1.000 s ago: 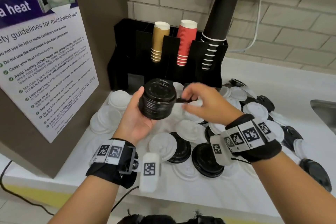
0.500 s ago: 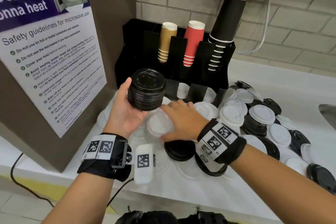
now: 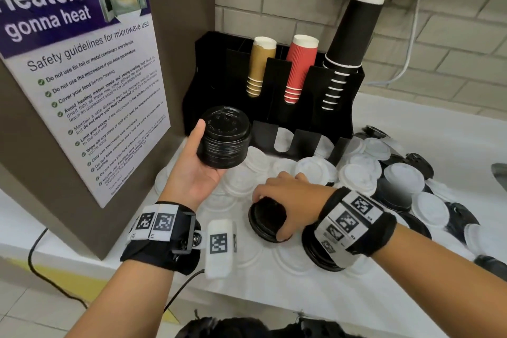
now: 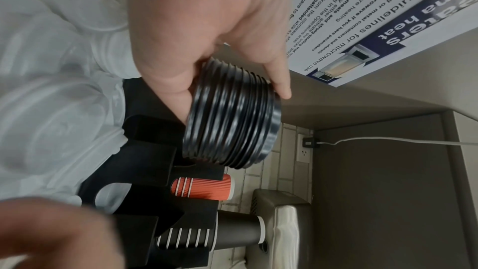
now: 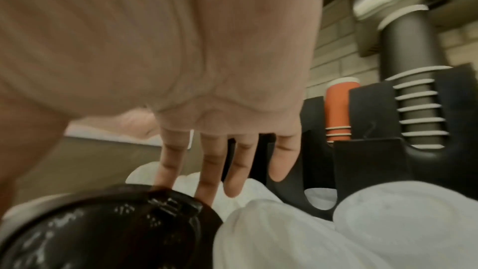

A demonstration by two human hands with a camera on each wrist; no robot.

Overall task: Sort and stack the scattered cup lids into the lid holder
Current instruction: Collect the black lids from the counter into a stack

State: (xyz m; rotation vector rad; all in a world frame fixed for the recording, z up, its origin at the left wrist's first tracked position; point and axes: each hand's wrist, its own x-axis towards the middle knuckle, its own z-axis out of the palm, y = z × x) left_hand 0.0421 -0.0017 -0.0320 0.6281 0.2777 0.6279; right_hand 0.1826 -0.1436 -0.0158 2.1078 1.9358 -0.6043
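Down from mid-air, right hand [image 3: 285, 200] now clamps a black lid [image 3: 267, 221]; left hand [image 3: 197, 173] grips the black stack [image 3: 223, 140] — loosely, so it may topple.

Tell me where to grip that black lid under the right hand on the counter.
Take the black lid by its rim, coming from above. It lies flat, dome up, so only the edge offers a pinch. The right hand already spans it, thumb at the near edge and fingertips at the far edge. A white lid crowds one side.
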